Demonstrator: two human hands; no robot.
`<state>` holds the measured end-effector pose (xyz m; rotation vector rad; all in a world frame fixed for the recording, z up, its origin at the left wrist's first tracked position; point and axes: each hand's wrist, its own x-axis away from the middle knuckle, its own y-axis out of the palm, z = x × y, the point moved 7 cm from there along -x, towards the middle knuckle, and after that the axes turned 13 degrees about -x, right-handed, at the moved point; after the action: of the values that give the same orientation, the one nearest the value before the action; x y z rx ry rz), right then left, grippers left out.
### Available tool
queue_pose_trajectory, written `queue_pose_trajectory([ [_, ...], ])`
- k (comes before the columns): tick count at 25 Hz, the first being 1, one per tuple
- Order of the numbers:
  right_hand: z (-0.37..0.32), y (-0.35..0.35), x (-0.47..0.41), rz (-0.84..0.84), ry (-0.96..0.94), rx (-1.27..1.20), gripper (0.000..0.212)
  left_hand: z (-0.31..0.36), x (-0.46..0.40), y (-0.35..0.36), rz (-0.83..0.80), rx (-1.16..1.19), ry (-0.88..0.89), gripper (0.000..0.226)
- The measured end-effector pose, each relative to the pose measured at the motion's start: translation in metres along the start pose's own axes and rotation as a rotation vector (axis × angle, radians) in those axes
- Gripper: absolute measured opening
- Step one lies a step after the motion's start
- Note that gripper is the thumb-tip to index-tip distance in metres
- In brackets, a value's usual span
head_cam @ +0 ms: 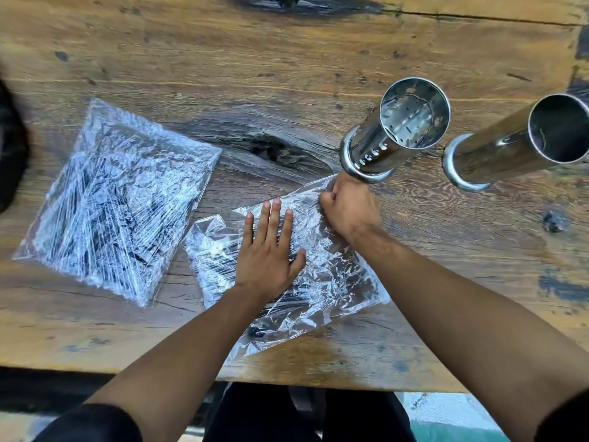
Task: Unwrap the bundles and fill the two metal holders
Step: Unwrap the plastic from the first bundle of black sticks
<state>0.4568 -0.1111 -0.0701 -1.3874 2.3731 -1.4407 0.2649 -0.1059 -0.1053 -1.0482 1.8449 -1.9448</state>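
Two bundles wrapped in clear plastic film lie on the wooden table. The near bundle [322, 282] sits in front of me; dark thin items show through its film. My left hand [267, 253] presses flat on it with straight fingers. My right hand [347, 205] pinches the film at the bundle's far right corner, fingers curled. The second bundle [118, 199] lies untouched to the left. Two shiny metal holders stand at the right: a perforated one [398, 129] just beyond my right hand, and a plain one [522, 138] further right. Both look hollow inside.
The wooden table [287, 59] has a dark knot [274, 148] between the bundles and the holders. Its near edge runs just below the near bundle. A dark object [9, 148] sits at the far left edge.
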Motion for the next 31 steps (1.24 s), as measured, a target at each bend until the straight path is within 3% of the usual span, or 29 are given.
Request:
queue_pose_trajectory([
  [3,0.012,0.005,0.004,-0.056,-0.011,-0.004,0.007,-0.001,0.004,0.003,0.018,-0.014,0.022,0.079],
  [7,0.047,-0.027,-0.006,0.079,0.074,0.024,0.015,-0.005,0.007,0.008,0.036,-0.029,0.012,0.079],
  [11,0.06,-0.039,-0.002,-0.003,0.003,-0.146,0.01,-0.006,0.007,0.008,0.056,-0.024,0.019,0.079],
  [14,0.068,-0.043,0.024,0.076,0.073,-0.25,0.028,-0.005,0.007,0.007,0.052,-0.031,0.023,0.079],
  [16,0.068,-0.029,0.043,0.014,0.088,-0.204,0.044,-0.006,0.007,0.008,0.036,-0.04,0.022,0.079],
  [20,0.067,-0.005,0.06,-0.123,0.036,-0.064,0.03,-0.006,0.007,0.007,0.01,-0.045,0.027,0.079],
  [23,0.077,-0.009,0.059,-0.138,0.038,-0.162,0.026,-0.007,0.007,0.006,0.001,-0.026,0.032,0.08],
  [26,0.099,-0.035,0.047,-0.083,0.069,-0.178,0.029,-0.007,0.007,0.005,0.001,-0.02,0.035,0.08],
  [31,0.117,-0.056,0.026,-0.152,0.079,-0.037,0.032,-0.007,0.007,0.003,0.003,-0.024,0.04,0.08],
])
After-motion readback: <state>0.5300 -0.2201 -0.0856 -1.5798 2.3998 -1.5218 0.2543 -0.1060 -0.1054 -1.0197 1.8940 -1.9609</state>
